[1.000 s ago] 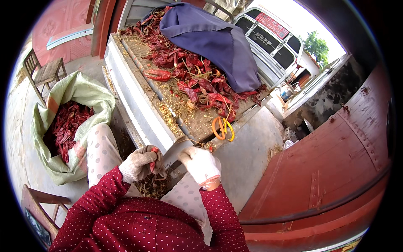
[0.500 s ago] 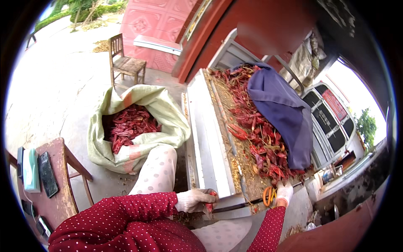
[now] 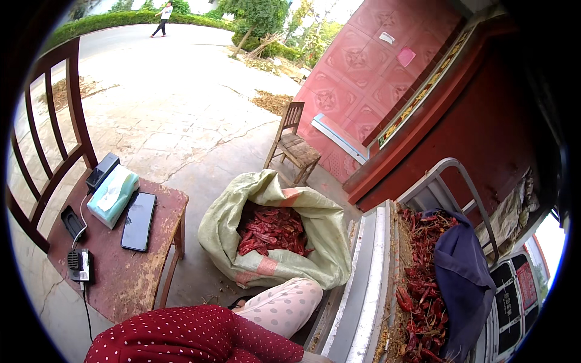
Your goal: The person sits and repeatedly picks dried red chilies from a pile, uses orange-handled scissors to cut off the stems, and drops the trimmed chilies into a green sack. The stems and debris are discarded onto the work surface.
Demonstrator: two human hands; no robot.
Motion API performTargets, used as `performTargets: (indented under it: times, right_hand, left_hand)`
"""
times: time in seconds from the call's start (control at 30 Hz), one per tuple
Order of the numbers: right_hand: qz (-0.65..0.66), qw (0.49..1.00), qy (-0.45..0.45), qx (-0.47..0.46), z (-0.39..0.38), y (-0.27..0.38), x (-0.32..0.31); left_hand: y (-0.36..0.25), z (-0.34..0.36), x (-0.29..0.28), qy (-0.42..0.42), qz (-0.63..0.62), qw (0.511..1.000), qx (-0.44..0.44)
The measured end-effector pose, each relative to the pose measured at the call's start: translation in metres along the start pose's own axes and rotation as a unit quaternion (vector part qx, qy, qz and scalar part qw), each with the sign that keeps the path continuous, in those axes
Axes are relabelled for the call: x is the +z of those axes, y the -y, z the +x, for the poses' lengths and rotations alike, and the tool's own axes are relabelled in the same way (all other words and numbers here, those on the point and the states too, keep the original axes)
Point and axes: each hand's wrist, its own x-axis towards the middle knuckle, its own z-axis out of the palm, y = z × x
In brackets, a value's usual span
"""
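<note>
"Gripping anything, that left hand?"

"Cannot tell. Only a sliver of glove shows past the dotted sleeve, cut by the lower edge. The right hand is out of view."

"From the left, then?"

"Worn red wooden chair, a tissue pack and smartphone on its seat. Next, an open pale-green woven sack, partly filled with dried red chillies. Rightmost, the truck bed, bearing loose chillies beside a dark blue cloth."

"Which step?"

"My judgement: working through chillies by hand, between bed and sack. A next move calls for the hand to clear the bed's metal side and meet the sack's mouth."

"Against half a second ago?"

"Both gloved hands showed then, the left holding something red. The view has swung left: the chair seat now shows more fully, and a distant walker appears."
</note>
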Motion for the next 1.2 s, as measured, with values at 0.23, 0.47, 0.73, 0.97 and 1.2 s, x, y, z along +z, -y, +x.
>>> performTargets:
  times: [0.23, 0.47, 0.73, 0.97, 1.2]
  right_hand:
    - [0.142, 0.988, 0.0, 0.062, -0.063, 0.126, -0.093]
    - [0.206, 0.968, 0.141, 0.011, -0.105, 0.19, -0.069]
    - [0.257, 0.933, 0.25, -0.002, -0.113, 0.176, -0.022]
    - [0.382, 0.835, 0.362, 0.16, -0.112, 0.115, 0.022]
    - [0.431, 0.777, 0.398, 0.231, -0.148, 0.092, 0.02]
  left_hand:
    - [-0.062, -0.036, -0.002, -0.005, -0.007, 0.999, 0.046]
    - [-0.086, -0.06, -0.005, -0.013, -0.014, 0.997, 0.08]
    - [-0.109, -0.064, 0.003, -0.015, -0.027, 0.995, 0.098]
    - [-0.156, -0.11, -0.022, -0.1, -0.074, 0.97, 0.211]
    - [-0.162, -0.093, 0.006, -0.044, -0.045, 0.973, 0.221]
